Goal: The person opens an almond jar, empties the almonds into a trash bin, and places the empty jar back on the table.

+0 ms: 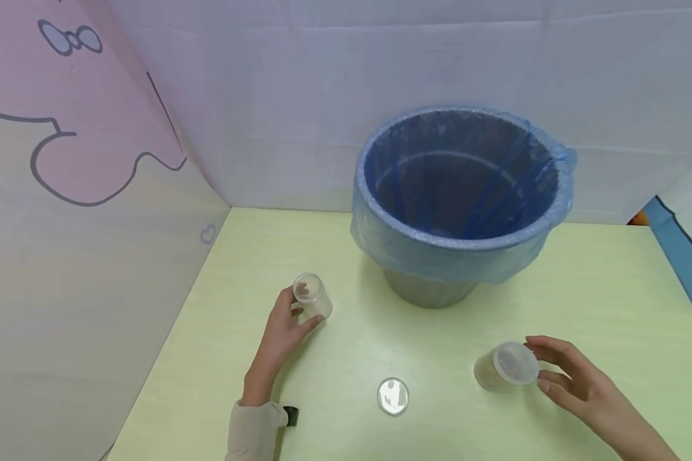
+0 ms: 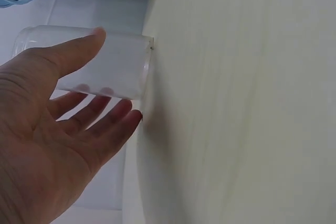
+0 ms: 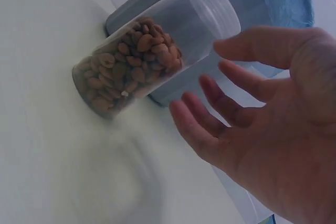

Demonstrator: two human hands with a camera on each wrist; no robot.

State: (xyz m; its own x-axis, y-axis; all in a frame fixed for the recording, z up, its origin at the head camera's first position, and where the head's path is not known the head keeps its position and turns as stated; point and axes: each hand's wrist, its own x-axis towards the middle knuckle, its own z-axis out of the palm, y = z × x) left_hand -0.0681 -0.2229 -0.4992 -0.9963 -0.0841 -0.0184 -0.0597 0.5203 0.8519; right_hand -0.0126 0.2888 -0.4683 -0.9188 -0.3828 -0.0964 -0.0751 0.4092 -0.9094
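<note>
In the head view my left hand (image 1: 282, 330) has thumb and fingers around a clear plastic jar (image 1: 317, 302), which stands upright on the table without a lid. The left wrist view shows the thumb across the near side of this empty jar (image 2: 113, 64), with fingertips on its other side. My right hand (image 1: 579, 381) is beside a second uncapped jar (image 1: 490, 371), fingers loosely bent and spread. In the right wrist view that jar is about half full of almonds (image 3: 131, 61), with the thumb tip right at its rim. A round clear lid (image 1: 393, 396) lies between the hands.
A grey bin (image 1: 429, 291) lined with a blue plastic bag (image 1: 438, 259) stands at the back of the pale yellow-green table (image 1: 265, 237). Behind it hangs a white sheet (image 1: 277, 115), and printed cloth (image 1: 92, 269) with cartoon shapes borders the left side.
</note>
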